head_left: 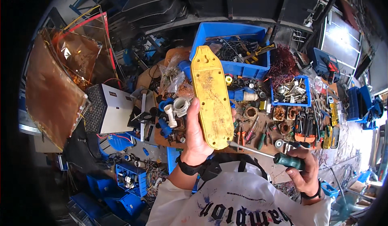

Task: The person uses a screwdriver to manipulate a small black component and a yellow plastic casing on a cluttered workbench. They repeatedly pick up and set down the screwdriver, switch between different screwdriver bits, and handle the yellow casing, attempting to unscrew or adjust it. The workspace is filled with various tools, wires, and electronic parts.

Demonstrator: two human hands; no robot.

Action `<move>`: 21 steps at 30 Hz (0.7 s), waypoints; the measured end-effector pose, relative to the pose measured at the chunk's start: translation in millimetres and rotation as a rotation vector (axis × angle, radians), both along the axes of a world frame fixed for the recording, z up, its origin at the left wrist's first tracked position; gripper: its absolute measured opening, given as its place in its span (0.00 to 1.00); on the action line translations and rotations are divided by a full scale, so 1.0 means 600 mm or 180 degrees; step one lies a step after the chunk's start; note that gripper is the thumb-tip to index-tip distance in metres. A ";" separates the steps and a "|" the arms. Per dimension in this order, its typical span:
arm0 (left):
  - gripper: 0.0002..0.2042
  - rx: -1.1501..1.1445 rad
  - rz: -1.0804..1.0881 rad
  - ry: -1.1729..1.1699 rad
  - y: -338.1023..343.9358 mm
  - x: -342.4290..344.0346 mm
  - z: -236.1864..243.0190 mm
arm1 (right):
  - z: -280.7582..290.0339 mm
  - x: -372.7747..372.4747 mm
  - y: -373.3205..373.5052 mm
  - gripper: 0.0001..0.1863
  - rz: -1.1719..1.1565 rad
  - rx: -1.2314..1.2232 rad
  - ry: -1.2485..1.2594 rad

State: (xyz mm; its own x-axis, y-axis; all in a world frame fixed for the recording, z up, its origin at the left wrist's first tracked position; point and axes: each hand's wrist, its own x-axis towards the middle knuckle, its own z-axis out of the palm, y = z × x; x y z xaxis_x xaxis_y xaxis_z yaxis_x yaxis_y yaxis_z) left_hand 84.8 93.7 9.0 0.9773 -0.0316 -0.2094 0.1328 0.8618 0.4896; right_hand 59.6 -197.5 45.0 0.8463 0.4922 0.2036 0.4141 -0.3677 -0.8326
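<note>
My left hand is closed round the lower left side of a long yellow plastic casing, held upright above the bench. Its scuffed flat face is turned to me, with small screw holes along the edges and a keyhole-shaped slot near the narrow top. In my right hand is a screwdriver, gripped by its dark green handle. The metal shaft points left, and its tip is at the casing's lower right corner, beside a screw hole. Whether the tip sits in that hole I cannot tell.
Behind the casing, a blue crate holds cables and tools. A smaller blue tray of metal parts stands to its right. Pliers, hex keys and pipe fittings crowd the bench. A white box stands at left.
</note>
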 end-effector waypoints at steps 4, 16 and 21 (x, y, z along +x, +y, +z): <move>0.35 0.0273 0.0363 0.0332 -0.007 -0.002 0.023 | 0.042 0.019 0.015 0.20 0.0458 -0.0261 -0.0323; 0.33 0.0088 0.0242 -0.0202 0.007 -0.031 0.020 | 0.087 0.022 0.039 0.19 0.0568 -0.0602 -0.0662; 0.33 0.0128 0.0266 -0.0249 0.001 -0.038 0.023 | 0.099 0.017 0.039 0.19 0.0617 -0.0697 -0.0791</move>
